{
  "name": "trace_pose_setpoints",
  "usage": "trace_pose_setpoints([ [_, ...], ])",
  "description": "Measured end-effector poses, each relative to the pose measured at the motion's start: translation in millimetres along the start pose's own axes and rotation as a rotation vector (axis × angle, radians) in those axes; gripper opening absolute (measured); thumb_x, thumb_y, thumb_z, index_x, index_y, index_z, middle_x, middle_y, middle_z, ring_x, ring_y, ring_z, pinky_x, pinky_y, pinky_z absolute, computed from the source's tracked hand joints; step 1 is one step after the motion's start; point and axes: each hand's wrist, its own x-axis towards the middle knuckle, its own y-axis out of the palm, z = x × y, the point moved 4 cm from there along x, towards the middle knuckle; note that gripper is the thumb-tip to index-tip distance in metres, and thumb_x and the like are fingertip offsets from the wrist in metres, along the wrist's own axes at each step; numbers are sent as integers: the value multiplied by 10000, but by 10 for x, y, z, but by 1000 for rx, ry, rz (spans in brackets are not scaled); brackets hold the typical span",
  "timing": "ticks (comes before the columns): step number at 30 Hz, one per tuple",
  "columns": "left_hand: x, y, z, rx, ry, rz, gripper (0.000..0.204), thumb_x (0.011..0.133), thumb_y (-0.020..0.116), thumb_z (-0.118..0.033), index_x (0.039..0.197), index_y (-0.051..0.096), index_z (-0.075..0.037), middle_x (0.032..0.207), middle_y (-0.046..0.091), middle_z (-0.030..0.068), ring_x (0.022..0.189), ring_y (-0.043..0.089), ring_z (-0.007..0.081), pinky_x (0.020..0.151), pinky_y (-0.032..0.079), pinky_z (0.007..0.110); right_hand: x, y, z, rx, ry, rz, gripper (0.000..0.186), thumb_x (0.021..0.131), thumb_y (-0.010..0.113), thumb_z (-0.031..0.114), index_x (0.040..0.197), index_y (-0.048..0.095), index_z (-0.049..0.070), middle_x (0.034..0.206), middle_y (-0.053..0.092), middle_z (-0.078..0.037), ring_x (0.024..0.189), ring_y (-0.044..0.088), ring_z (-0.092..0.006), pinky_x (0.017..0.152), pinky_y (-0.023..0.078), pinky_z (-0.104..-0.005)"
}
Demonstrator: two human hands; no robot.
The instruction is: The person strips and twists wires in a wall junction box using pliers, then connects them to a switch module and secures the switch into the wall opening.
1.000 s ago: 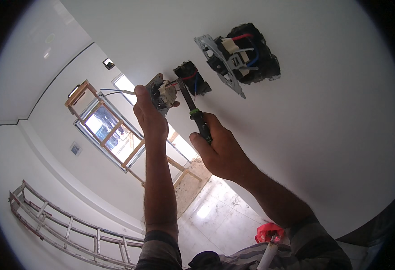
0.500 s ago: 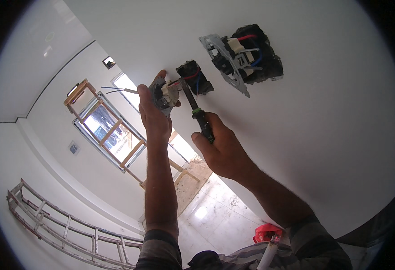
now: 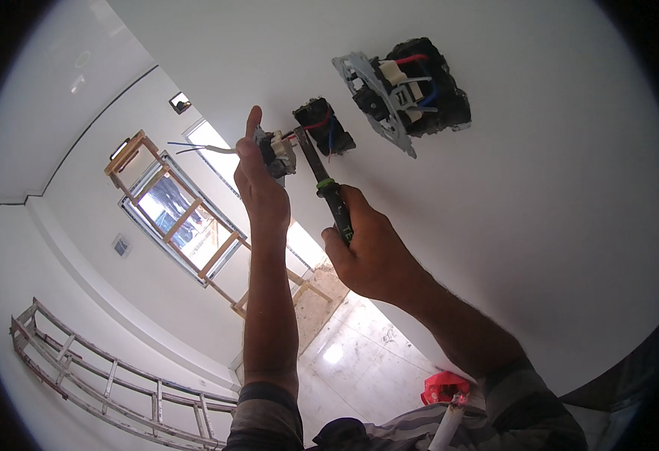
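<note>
My left hand (image 3: 263,197) grips a socket insert (image 3: 278,156) with a grey metal mounting frame, one finger stretched upward past it. Red and blue wires come out of a small black wall box (image 3: 313,114) just right of the insert. In my closed right hand (image 3: 371,252) are dark pliers (image 3: 311,156) with black-and-green handles, seen edge-on. Their tip is at the red wire (image 3: 320,125), beside the insert's back; whether the jaws pinch it cannot be made out. Farther right, a second insert with a metal frame (image 3: 374,98) hangs by wires from a larger wall box (image 3: 456,105).
A grey cable (image 3: 220,149) with bare-ended blue and dark cores sticks out left of my left hand. A wooden ladder (image 3: 183,218) stands before a window, and a metal ladder (image 3: 111,379) is at lower left. A red bag (image 3: 444,386) lies low on the right.
My left hand has turned, with one finger now raised straighter, and the insert has tilted with it. The pliers have shifted slightly left and up.
</note>
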Motion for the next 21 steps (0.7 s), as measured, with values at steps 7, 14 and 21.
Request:
trace_pose_setpoints([
  [7,54,-81,84,138,158,-13,728,1096,283,-541,1467,477,56,1131,621,140,966,591,144,886,472,285,8,-28,36,31,45,64,441,941,587,125,1314,455,-70,764,586,-105,672,587,-190,688,495,-364],
  [14,38,-37,-24,267,201,21,741,1086,296,-563,1492,458,36,1019,615,111,951,575,139,877,464,287,7,-41,-122,129,127,133,412,943,561,128,1299,497,-69,958,642,-101,696,606,-137,656,506,-304],
  [21,26,-19,2,211,226,5,731,1086,304,-556,1501,451,28,988,613,106,945,565,143,869,459,296,4,-37,-116,117,126,149,441,941,551,120,1328,481,-80,1047,655,-138,697,631,-143,658,535,-311],
])
